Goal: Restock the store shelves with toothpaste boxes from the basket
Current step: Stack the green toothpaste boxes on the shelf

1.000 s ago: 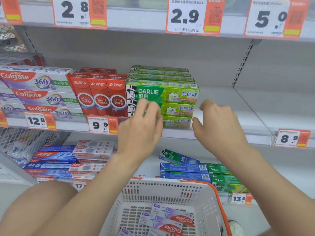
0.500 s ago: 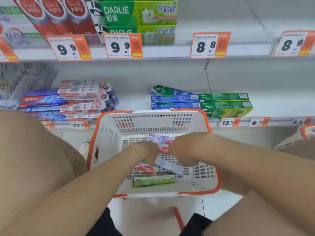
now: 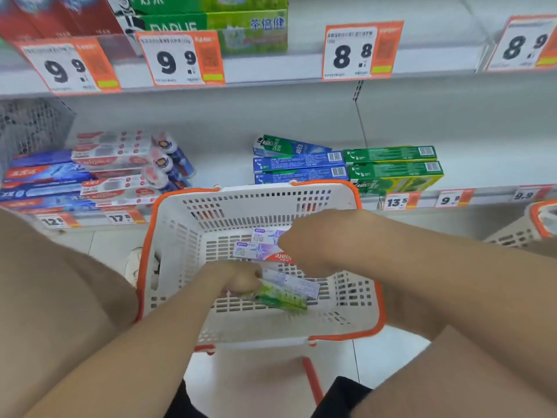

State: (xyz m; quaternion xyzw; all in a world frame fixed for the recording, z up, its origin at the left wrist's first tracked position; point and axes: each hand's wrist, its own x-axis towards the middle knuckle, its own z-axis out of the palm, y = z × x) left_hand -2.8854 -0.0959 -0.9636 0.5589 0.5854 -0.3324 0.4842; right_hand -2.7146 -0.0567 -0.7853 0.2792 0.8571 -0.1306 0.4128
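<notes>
At the bottom of the frame, a person's two bare forearms are reaching down into a white basket (image 3: 168, 242) with an orange rim, which is sitting at the frame's centre. The left hand (image 3: 238, 282), lower centre, is curling its fingers around the end of a green toothpaste box (image 3: 284, 300). A pale box (image 3: 294, 283) is lying across that box, touching it. The right hand (image 3: 304, 245), just above, is covering two purple Colgate boxes (image 3: 256, 248); whether it is gripping them cannot be told. These four boxes are all that is showing inside the basket.

Such cartons are likely light, stiff and glossy, so somewhat slippery, with end flaps that crush. Holding across the long sides near the middle looks safest.

Beyond, in mid-frame, the lower shelf (image 3: 482, 164) is carrying blue boxes (image 3: 301, 165) and green boxes (image 3: 391, 167) at centre right, and red-and-white packs (image 3: 114, 164) at left. Along the top, the upper shelf (image 3: 271, 67) is showing green Darlie boxes (image 3: 241, 28) above orange price tags (image 3: 361, 49).
</notes>
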